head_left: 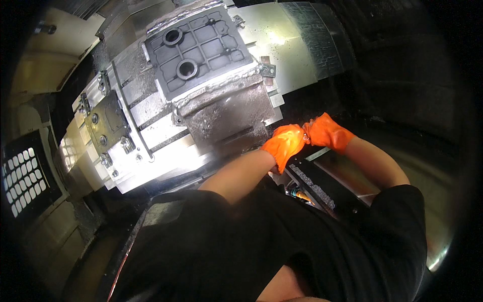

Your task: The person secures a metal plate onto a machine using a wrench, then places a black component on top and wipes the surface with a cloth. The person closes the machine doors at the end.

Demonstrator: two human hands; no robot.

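Orange gloves cover both of my hands, which meet in front of me just beyond the machine table's near right edge. My left hand (286, 143) has its fingers curled closed against the right one. My right hand (327, 133) is closed too, its fingers bunched at the spot where the gloves touch. A small thing may be pinched between them, too hidden to make out. Nearest to the left hand stands a rough brown metal block (226, 114). On top of it lies a dark grey ribbed cast plate (209, 46) with two round raised holes.
The slotted metal machine table (168, 138) carries a smaller dark plate (104, 123) at left, held by several clamps. Another clamp (268, 70) sits at the block's right corner. Sloping metal covers (279, 38) lie beyond. A slotted dark panel (22, 176) stands far left.
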